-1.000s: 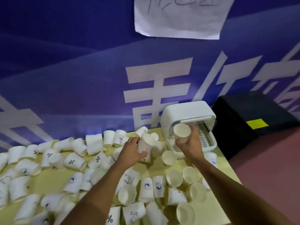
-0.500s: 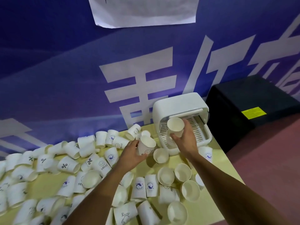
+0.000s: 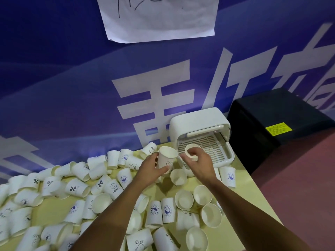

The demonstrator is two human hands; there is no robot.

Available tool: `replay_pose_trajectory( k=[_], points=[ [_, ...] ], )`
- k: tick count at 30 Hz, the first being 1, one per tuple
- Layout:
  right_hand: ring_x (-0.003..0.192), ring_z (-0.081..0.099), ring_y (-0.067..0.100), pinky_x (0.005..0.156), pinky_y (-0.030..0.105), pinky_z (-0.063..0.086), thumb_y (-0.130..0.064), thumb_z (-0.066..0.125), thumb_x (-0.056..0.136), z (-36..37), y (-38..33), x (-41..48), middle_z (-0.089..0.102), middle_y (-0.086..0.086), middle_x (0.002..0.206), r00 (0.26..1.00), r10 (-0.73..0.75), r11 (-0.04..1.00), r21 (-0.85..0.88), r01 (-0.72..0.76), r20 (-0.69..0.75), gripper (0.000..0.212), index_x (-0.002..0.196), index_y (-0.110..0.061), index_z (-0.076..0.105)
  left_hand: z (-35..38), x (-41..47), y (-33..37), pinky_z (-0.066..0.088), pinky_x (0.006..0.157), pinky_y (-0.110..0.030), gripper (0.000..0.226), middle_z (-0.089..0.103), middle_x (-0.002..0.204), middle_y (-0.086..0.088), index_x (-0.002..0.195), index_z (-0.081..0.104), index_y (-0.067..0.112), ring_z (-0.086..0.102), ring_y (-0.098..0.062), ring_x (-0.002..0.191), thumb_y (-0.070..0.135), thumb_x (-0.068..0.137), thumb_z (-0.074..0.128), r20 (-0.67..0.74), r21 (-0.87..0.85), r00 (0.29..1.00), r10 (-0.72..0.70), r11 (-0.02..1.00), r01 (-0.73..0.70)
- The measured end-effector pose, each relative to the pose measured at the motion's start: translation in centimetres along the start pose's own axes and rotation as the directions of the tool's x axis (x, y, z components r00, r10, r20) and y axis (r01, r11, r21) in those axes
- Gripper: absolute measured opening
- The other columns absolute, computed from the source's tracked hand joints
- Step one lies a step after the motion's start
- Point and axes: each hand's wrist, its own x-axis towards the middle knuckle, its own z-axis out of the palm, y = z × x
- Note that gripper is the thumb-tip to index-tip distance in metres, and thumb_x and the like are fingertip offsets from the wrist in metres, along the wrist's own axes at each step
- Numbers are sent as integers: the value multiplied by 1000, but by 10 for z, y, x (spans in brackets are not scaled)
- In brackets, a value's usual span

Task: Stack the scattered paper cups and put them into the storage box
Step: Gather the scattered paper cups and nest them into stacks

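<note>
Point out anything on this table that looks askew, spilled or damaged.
Dozens of paper cups lie tipped on their sides across the yellow table, with a few upright near the right arm. The storage box sits open with nothing on its tray. Each hand holds one cup; no crushing or liquid shows.

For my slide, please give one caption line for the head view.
Left hand and right hand each hold a paper cup before the open white storage box.

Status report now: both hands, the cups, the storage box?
Left hand holds smiley cup. Right hand holds second cup beside it, not yet stacked. Storage box open, empty. Loose cups under hands.
</note>
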Motion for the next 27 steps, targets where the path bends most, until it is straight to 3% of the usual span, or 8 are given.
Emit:
replay_pose_trajectory(
  k=[3, 6, 11, 15, 21, 23, 25, 27],
  points=[
    [96, 65, -1, 83, 20, 53, -73, 71, 72, 1, -10, -7, 69, -17, 105, 986, 38, 988, 142, -61, 160, 64, 119, -30, 63, 5, 1, 12, 52, 79, -27, 62, 62, 116, 10, 129, 52, 28, 60, -9, 99, 53, 77, 74, 22, 4, 999, 43, 999, -43],
    [98, 66, -1, 78, 14, 53, -64, 78, 72, 0, -14, -11, 69, -18, 108, 976, 45, 975, 204, -90, 214, 60, 120, -32, 61, 11, 1, 17, 55, 79, -29, 61, 64, 113, 10, 128, 52, 31, 62, -6, 95, 55, 76, 74, 57, 1, 996, 66, 998, -66],
    [101, 67, 9, 83, 24, 58, -48, 84, 74, -8, -9, -7, 69, -9, 112, 976, 58, 970, 219, -104, 210, 60, 123, -23, 60, 19, 0, 15, 51, 79, -29, 67, 59, 116, 9, 133, 48, 35, 58, -10, 99, 52, 74, 76, 100, 38, 994, 37, 998, -40],
    [101, 61, -1, 68, 11, 49, -49, 84, 71, -21, -10, 1, 61, -22, 110, 990, 82, 963, 247, -108, 112, 60, 120, -34, 52, 19, 0, 5, 55, 84, -33, 60, 56, 118, 3, 135, 48, 32, 58, -15, 104, 42, 81, 73, 102, 16, 995, 18, 1000, -20],
    [105, 60, 8, 87, 29, 53, -48, 85, 69, -26, -2, 15, 58, -17, 114, 991, 113, 974, 206, -96, -74, 68, 122, -41, 43, 14, -7, -12, 51, 92, -34, 54, 56, 120, 3, 133, 49, 27, 57, -16, 103, 40, 85, 70, 83, 48, 997, 2, 999, -6],
    [106, 59, 8, 86, 30, 53, -48, 83, 67, -25, 0, 17, 58, -15, 116, 989, 117, 974, 204, -98, -87, 70, 124, -39, 44, 12, -9, -17, 50, 85, -24, 53, 56, 121, 2, 132, 50, 27, 56, -14, 102, 37, 85, 71, 77, 46, 997, -9, 999, 6],
    [105, 58, 8, 82, 27, 49, -47, 83, 66, -23, 1, 17, 58, -15, 116, 990, 109, 978, 190, -90, -91, 71, 125, -37, 44, 9, -10, -21, 45, 69, -8, 50, 56, 119, 3, 130, 51, 28, 54, -10, 99, 34, 86, 72, 71, 45, 997, -16, 999, 12],
    [104, 57, 8, 80, 25, 45, -44, 83, 69, -20, 3, 18, 57, -15, 114, 994, 90, 985, 154, -78, -67, 69, 124, -38, 42, 6, -10, -25, 45, 55, -4, 49, 54, 117, 2, 130, 52, 28, 53, -10, 98, 31, 86, 73, 67, 29, 997, -39, 999, 37]
  ],
)
